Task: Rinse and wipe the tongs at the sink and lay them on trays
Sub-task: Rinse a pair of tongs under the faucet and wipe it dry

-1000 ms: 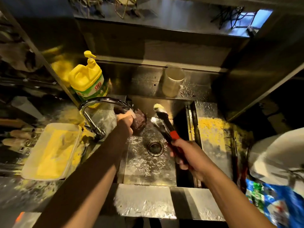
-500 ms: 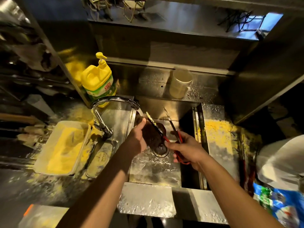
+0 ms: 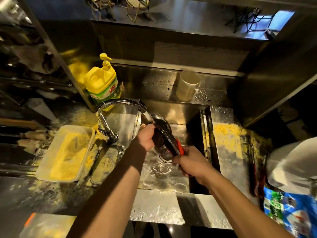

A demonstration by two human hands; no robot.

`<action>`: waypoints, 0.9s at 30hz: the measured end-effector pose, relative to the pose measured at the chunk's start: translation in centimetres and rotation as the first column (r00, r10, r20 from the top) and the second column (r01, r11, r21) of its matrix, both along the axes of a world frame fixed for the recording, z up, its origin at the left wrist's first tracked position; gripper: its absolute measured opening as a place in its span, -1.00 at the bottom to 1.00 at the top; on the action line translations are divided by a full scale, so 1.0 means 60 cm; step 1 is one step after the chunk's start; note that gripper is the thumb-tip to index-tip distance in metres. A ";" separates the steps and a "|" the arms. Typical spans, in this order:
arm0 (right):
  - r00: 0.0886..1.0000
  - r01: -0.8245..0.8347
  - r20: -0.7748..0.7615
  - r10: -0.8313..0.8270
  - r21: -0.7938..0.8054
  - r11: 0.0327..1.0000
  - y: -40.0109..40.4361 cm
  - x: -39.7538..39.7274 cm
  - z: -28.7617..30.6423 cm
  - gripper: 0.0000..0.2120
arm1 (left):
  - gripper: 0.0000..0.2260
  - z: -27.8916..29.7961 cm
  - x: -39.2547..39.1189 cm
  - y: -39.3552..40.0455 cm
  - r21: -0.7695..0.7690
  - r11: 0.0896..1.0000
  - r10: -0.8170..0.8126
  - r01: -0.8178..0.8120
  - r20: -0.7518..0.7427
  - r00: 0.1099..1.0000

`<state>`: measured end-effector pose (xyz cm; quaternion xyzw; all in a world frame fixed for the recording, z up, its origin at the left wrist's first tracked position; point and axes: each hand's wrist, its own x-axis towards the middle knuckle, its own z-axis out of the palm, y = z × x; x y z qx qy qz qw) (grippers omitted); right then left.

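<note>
Left of the sink (image 3: 197, 117), a plastic tray (image 3: 51, 162) of yellow crumbs sits on the surface, with the yellow soap bottle (image 3: 103, 83) behind the faucet (image 3: 109, 114). Over the sink, your left hand (image 3: 145, 139) has its fingers clenched around a dark scrub pad (image 3: 158, 138), pressed against the tongs (image 3: 164, 133) under the faucet's spout. Your right hand (image 3: 192, 162) grips the tongs' red handle end just above the drain (image 3: 165, 156). A cloudy cup (image 3: 187, 86) stands behind the sink.
</note>
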<state>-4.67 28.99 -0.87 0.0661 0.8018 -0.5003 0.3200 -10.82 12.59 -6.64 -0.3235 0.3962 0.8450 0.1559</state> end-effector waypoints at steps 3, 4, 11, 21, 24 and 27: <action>0.998 0.008 -0.069 -0.005 0.031 1.000 -0.010 -0.008 0.003 -0.92 | -0.77 0.001 -0.002 0.012 -0.062 0.998 0.016 -0.012 0.070 0.997; 0.997 0.005 -0.071 -0.003 0.031 0.999 -0.015 -0.006 0.002 -0.91 | -0.74 0.001 -0.006 0.008 -0.085 0.996 0.031 -0.024 0.088 0.996; 0.990 0.081 -0.116 -0.078 0.015 0.997 -0.030 -0.014 0.002 -0.83 | -0.79 0.017 -0.023 0.024 -0.147 0.989 0.016 -0.004 0.081 0.997; 0.982 -0.076 -0.153 0.113 0.229 0.971 -0.016 0.001 0.007 -0.92 | -0.84 0.009 -0.027 0.006 -0.183 0.979 0.112 -0.091 0.111 0.987; 0.994 -0.076 -0.071 0.088 0.155 0.985 0.029 0.015 0.012 -0.95 | -0.76 -0.012 -0.034 -0.031 -0.308 0.916 0.297 -0.258 0.087 0.951; 0.999 0.025 -0.046 -0.023 0.027 0.999 0.053 0.010 0.016 -0.82 | -0.63 -0.025 -0.012 -0.026 -0.293 0.922 0.294 -0.254 0.100 0.951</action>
